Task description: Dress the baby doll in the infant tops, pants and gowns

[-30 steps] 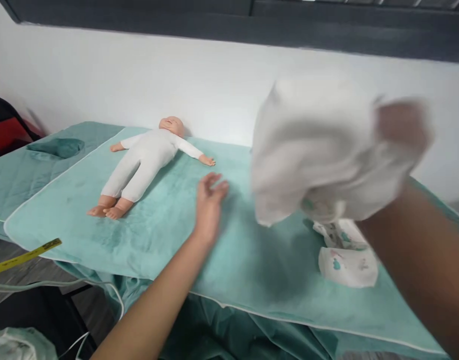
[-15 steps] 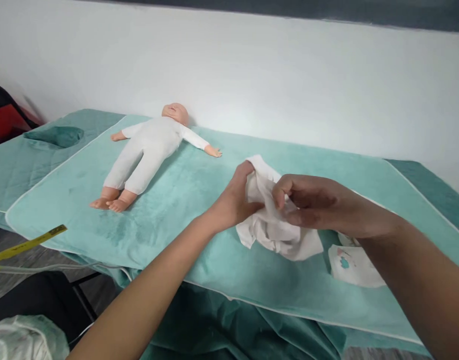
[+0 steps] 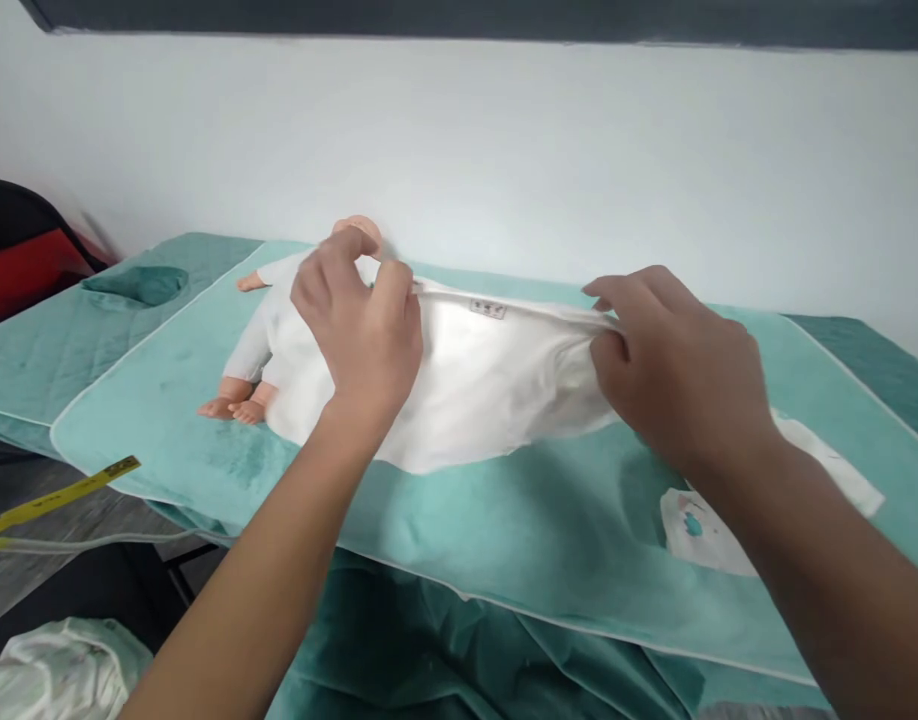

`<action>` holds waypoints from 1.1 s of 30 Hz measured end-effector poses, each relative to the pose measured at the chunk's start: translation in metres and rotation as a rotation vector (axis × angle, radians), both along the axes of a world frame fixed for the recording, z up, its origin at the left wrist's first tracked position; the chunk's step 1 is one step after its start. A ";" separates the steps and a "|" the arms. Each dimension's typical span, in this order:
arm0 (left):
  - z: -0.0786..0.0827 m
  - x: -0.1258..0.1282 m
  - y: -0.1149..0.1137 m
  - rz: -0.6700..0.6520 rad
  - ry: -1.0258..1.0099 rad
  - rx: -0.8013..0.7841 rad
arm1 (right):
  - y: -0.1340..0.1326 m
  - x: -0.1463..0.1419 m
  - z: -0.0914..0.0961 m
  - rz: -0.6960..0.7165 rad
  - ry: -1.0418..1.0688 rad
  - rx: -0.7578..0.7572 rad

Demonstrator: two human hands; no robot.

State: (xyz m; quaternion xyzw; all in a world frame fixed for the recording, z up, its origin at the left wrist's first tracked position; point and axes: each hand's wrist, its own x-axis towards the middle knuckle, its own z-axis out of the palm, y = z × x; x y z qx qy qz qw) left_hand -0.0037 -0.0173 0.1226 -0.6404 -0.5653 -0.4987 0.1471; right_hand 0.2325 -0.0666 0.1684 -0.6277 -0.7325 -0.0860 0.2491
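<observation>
- Head view: left hand (image 3: 361,335) and right hand (image 3: 680,375), fingers (image 3: 643,292) pinching the stretched edge of soft white cloth (image 3: 478,390).
- Smooth-footed doll (image 3: 245,350) partly behind it.
- Plush teal mat (image 3: 159,410) beneath.

Soft, fairly even light, diffuse shadows

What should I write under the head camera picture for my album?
Left hand and right hand spread a white garment before a baby doll lying on a teal mat.
</observation>
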 end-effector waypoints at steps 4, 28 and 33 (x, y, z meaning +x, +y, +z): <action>-0.021 -0.015 0.005 -0.040 0.047 -0.199 | 0.009 0.016 -0.016 -0.072 -0.199 0.034; 0.005 -0.054 -0.042 -0.160 -0.067 -0.215 | -0.003 0.060 -0.009 -0.290 0.305 -0.145; 0.000 -0.055 -0.006 -0.041 -0.030 -0.404 | 0.019 0.077 0.004 -0.252 -0.004 -0.375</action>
